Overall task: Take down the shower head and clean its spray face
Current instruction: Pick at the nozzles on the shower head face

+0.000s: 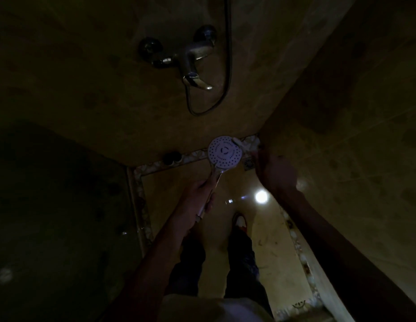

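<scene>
Round dotted shower head (pixel 224 152), chrome handle gripped

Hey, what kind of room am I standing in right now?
Most likely a dim, tiled shower stall: a wall mixer tap with a hose, and a handheld shower head gripped in your left hand.

I can read no words, brand names or numbers anywhere in this dim shower. The only mark I can make out is a small C-shaped sign at the centre of the shower head (pixel 224 151), just above the middle of the frame.
</scene>
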`<state>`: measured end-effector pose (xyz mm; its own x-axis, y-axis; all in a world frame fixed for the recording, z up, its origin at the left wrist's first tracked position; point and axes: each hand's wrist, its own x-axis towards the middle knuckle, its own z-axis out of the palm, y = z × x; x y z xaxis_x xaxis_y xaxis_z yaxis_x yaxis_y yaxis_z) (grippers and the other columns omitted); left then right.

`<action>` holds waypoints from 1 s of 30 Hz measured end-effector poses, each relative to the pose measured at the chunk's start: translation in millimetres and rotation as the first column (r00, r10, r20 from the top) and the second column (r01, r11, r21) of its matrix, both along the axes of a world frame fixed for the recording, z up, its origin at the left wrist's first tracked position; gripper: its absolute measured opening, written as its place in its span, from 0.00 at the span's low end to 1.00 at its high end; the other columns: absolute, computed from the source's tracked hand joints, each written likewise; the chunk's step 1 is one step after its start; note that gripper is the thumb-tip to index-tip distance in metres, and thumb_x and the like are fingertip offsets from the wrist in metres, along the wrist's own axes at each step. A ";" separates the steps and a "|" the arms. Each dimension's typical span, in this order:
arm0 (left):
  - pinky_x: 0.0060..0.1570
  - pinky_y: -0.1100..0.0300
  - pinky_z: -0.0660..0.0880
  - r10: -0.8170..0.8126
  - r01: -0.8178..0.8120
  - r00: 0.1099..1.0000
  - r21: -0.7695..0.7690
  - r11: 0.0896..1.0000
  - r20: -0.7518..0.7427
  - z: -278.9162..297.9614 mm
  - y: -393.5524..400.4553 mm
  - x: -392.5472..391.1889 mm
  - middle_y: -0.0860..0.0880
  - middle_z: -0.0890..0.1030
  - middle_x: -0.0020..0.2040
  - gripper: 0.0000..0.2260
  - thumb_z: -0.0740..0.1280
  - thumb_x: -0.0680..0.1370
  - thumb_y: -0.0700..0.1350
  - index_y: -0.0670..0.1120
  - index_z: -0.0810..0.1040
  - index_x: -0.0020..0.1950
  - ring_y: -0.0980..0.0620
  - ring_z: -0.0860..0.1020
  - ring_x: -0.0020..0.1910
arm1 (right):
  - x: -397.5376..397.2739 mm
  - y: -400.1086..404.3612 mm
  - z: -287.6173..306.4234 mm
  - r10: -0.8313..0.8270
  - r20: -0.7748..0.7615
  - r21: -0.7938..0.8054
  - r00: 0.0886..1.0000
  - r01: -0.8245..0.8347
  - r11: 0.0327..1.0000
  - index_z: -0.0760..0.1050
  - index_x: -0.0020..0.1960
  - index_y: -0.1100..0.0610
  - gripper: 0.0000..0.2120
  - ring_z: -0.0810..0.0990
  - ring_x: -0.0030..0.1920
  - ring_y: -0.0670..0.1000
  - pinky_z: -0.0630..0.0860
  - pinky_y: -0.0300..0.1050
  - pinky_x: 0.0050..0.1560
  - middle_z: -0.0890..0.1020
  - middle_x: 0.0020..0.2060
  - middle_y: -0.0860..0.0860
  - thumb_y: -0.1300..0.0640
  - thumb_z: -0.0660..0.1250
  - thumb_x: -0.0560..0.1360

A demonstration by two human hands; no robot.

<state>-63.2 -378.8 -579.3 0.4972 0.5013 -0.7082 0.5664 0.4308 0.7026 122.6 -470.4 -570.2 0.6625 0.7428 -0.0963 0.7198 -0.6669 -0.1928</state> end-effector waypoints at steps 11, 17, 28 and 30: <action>0.22 0.66 0.64 0.033 -0.032 0.999 -0.047 0.998 0.025 3.5 3.5 1.7 0.48 0.71 0.23 0.25 0.63 0.76 0.64 0.42 0.72 0.35 0.54 0.68 0.22 | -1.1 -7.4 -2.7 -0.125 -0.006 -0.032 0.992 0.125 0.992 0.75 0.54 0.50 0.20 0.81 0.45 0.62 0.73 0.48 0.40 0.83 0.44 0.58 0.39 0.52 0.80; 0.26 0.63 0.65 0.080 -0.077 0.996 -0.064 0.995 0.046 -0.6 3.3 1.8 0.47 0.73 0.28 0.22 0.65 0.75 0.62 0.43 0.74 0.35 0.54 0.69 0.23 | -42.2 -20.1 -11.8 0.091 -0.047 -0.061 0.995 -0.094 0.994 0.74 0.49 0.50 0.19 0.82 0.36 0.56 0.69 0.42 0.33 0.82 0.35 0.52 0.39 0.50 0.80; 0.25 0.62 0.63 0.055 -0.051 0.995 -0.046 0.998 0.082 1.2 5.9 4.2 0.48 0.72 0.23 0.22 0.62 0.78 0.60 0.43 0.74 0.35 0.54 0.68 0.21 | -25.4 -13.3 -14.0 -0.191 -0.058 0.074 0.980 0.195 0.978 0.75 0.48 0.53 0.22 0.82 0.41 0.60 0.71 0.45 0.35 0.82 0.38 0.56 0.38 0.51 0.79; 0.24 0.64 0.63 0.057 -0.053 0.995 -0.047 0.997 0.078 0.9 3.4 3.4 0.48 0.71 0.24 0.21 0.62 0.78 0.59 0.43 0.73 0.35 0.55 0.68 0.21 | -32.8 -15.7 -14.4 -0.229 -0.105 0.049 0.968 0.235 0.971 0.75 0.51 0.53 0.23 0.82 0.41 0.61 0.75 0.48 0.37 0.82 0.38 0.57 0.38 0.49 0.79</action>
